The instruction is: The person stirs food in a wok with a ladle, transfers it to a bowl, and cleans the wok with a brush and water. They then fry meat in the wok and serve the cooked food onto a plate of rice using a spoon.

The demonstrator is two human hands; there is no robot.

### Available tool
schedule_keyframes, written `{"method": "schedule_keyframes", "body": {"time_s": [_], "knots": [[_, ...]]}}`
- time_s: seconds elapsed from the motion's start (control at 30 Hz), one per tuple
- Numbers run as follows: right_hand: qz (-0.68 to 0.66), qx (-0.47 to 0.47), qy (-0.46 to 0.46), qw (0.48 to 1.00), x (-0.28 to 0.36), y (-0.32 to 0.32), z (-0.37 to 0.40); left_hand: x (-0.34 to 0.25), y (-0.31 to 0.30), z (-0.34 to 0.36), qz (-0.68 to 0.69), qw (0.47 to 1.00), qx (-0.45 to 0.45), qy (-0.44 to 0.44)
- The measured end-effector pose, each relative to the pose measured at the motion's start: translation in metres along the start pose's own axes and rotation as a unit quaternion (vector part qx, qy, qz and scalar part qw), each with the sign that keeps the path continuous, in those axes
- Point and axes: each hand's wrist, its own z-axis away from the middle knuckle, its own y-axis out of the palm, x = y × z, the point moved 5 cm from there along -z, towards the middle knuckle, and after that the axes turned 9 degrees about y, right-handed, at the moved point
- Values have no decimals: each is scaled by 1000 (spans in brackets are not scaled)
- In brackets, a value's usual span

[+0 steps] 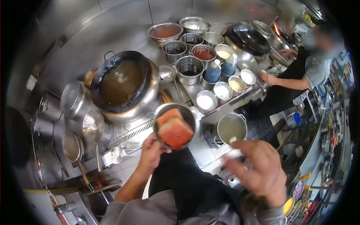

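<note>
A round metal bowl (158, 112) holds thick orange-red slabs (175, 132) that look like fish or meat. My left hand (153, 150) grips the bowl at its lower left rim. To the right, my right hand (258, 168) is raised close to the camera, slightly blurred, its fingers apart and nothing between them. Beyond its fingertips a metal pot (232, 126) with two handles holds cloudy liquid. Left of the bowl, a large dark wok (122, 80) full of brownish liquid sits on a round metal burner.
Metal tubs of sauces (189, 69), two dark bottles (213, 71) and white powders (206, 101) stand at centre back. A ladle (167, 73) and a perforated skimmer (93, 125) lie by the wok. A co-worker (300, 75) stands at the right near another wok (249, 39).
</note>
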Motion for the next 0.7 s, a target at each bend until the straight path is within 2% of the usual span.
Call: {"method": "schedule_keyframes", "body": {"time_s": [0.07,0.13,0.17,0.2,0.23,0.3,0.33,0.37,0.4,0.43,0.47,0.5,0.57,0.67,0.7], "knots": [[21,3,-140,990,56,-12,-51,-20,-42,3,-13,999,-38,31],[52,45,-216,974,89,-5,-75,-34,-77,10,-17,995,-92,46],[66,63,-276,957,95,-2,-86,-38,-101,16,-11,994,-80,77],[51,70,-272,958,103,5,-93,-37,-117,17,-1,993,-59,101],[36,76,-268,960,112,12,-99,-57,-102,21,-16,990,-120,68],[-53,71,-172,981,110,53,-115,-69,-115,22,-227,963,-137,48],[-99,76,-129,984,98,75,-119,-79,-130,28,-332,930,-153,43],[-145,78,-87,983,86,98,-122,-77,-150,37,-222,955,-186,61],[-144,71,-6,987,52,145,-111,-64,-173,47,-107,969,-209,78],[-144,31,61,987,12,185,-93,-53,-190,55,15,970,-226,91],[-125,63,188,972,-25,224,-72,-51,-200,62,-18,971,-225,82],[-58,67,255,963,-73,289,-33,-53,-202,69,-4,964,-251,93],[-93,123,380,912,-102,338,7,-52,-205,85,13,948,-303,100],[-143,154,352,912,-131,398,47,-51,-213,114,24,924,-364,114],[-186,177,395,882,-145,427,53,-49,-213,131,28,916,-380,125]]}}
